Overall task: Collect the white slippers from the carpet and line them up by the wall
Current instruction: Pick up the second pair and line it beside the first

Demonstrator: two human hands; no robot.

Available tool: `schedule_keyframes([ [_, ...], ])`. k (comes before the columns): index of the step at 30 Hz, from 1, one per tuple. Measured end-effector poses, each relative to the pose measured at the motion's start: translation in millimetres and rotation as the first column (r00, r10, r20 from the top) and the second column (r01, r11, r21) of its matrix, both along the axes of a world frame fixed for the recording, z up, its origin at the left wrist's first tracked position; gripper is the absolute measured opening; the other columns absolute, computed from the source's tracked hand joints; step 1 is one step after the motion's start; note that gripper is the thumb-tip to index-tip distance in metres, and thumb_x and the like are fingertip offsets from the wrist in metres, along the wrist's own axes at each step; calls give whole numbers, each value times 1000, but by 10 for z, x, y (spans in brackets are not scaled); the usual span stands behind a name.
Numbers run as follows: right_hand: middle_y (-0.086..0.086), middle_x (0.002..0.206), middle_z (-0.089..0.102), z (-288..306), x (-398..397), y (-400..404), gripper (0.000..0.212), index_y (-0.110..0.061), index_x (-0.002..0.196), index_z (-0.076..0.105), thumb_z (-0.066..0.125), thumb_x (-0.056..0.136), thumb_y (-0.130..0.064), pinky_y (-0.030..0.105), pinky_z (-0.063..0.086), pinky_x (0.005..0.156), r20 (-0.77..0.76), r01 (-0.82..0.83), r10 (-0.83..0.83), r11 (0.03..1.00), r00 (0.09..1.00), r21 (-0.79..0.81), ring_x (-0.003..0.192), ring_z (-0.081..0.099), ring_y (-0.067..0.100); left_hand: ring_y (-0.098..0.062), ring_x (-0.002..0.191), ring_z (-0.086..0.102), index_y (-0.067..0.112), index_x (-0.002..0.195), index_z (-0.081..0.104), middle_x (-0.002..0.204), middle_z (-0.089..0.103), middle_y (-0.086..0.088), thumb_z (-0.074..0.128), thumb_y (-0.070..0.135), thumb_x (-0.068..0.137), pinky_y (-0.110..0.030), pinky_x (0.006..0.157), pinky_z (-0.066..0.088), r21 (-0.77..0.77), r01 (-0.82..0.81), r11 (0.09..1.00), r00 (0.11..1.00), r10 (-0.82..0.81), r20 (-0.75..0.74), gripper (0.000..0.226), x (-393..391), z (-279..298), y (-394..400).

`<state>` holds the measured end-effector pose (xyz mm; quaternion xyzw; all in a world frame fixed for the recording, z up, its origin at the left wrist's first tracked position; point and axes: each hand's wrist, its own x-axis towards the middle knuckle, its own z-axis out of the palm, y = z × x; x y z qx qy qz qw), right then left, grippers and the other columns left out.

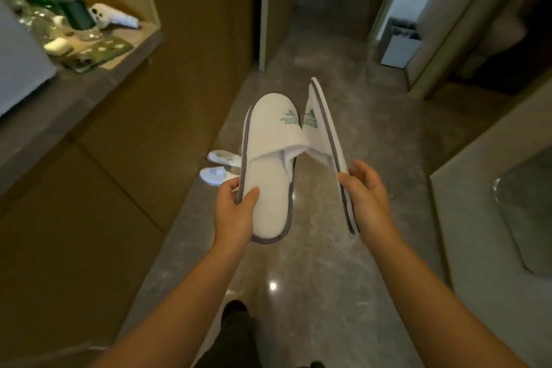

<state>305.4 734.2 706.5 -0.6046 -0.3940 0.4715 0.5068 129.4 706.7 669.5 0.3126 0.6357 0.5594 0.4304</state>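
Observation:
My left hand (pixel 236 206) grips the heel of a white slipper (pixel 270 158) with grey edging and a green logo, held flat with its toe pointing away. My right hand (pixel 366 197) holds a second white slipper (pixel 321 128) by its heel, turned on its side so its sole edge faces right. The toes of the two slippers touch. Both are held above a glossy grey stone floor (pixel 313 263). Two more white slippers (pixel 221 166) lie side by side on the floor against the brown cabinet wall (pixel 167 128) at left, partly hidden behind the left-hand slipper.
A counter (pixel 98 75) at upper left carries bottles, a green tray and a white remote. The corridor runs ahead to a doorway with a white bin (pixel 400 45) at right. A pale wall (pixel 484 233) stands at right. My dark shoe (pixel 236 317) shows below.

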Motion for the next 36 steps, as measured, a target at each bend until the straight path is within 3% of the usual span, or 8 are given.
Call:
schedule_keyframes([
  [6, -1, 112, 48, 26, 340, 1181, 46, -15, 124, 44, 58, 81, -13, 3, 44, 51, 33, 116, -116, 993, 993, -2, 79, 51, -1, -22, 90, 54, 9, 103, 50, 102, 57, -8, 57, 14, 81, -24, 65, 44, -21, 124, 992, 992, -125, -24, 23, 221, 24, 1450],
  [10, -1, 111, 50, -184, 638, 2060, 44, -16, 123, 45, 58, 81, -17, 10, 45, 55, 32, 107, -106, 993, 994, -38, 83, 53, 4, -17, 85, 55, 20, 94, 48, 99, 57, -5, 58, 11, 80, -20, 62, 43, -31, 91, 995, 995, -92, -24, 19, 444, -184, 2315],
  [13, -3, 106, 49, -313, 888, 2934, 37, -18, 117, 46, 58, 81, -15, 1, 43, 48, 39, 22, -21, 999, 999, -35, 83, 52, 3, -18, 88, 55, 19, 97, 49, 101, 57, -4, 59, 13, 80, -26, 68, 42, -41, 15, 999, 999, -16, -33, 20, 672, -322, 3076],
  [17, 3, 113, 52, -343, 1090, 4089, 43, -15, 120, 47, 60, 80, -16, 5, 47, 52, 92, -104, 110, 993, 990, -61, 88, 56, 16, -20, 93, 53, 11, 106, 50, 105, 56, -6, 58, 15, 81, -30, 74, 41, -86, -137, 987, 991, 135, -22, 27, 967, -421, 3953],
  [24, 5, 106, 55, -607, 1034, 5578, 34, -15, 113, 50, 59, 80, -14, 2, 42, 46, 92, -302, 321, 936, 942, -179, 78, 54, 6, -17, 86, 52, 21, 94, 49, 96, 56, 1, 57, 18, 81, -32, 74, 40, -204, -322, 924, 946, 305, -109, 15, 1046, -629, 5087],
  [28, 5, 108, 56, -955, 679, 6457, 30, -18, 110, 51, 58, 81, -20, 3, 43, 47, 76, -444, 474, 861, 877, -248, 84, 55, 9, -23, 94, 52, 14, 110, 50, 106, 56, -3, 54, 23, 83, -41, 83, 47, -330, -423, 844, 905, 413, -104, 29, 860, -938, 5729],
  [33, 14, 121, 55, -1492, -50, 7560, 38, -15, 116, 48, 60, 80, -16, 16, 50, 65, -3, -556, 589, 761, 808, -333, 108, 54, 27, -26, 95, 54, 12, 111, 49, 109, 59, -9, 54, 23, 83, -40, 79, 46, -415, -510, 754, 847, 523, -90, 30, 356, -1455, 6593],
  [36, 14, 120, 56, -1819, -442, 8096, 40, -13, 116, 50, 62, 77, -16, 19, 46, 71, 51, -619, 676, 701, 736, -354, 108, 56, 26, -28, 94, 54, 12, 111, 48, 102, 57, -7, 52, 23, 84, -42, 81, 47, -470, -541, 697, 820, 560, -114, 29, 51, -1700, 7001],
])
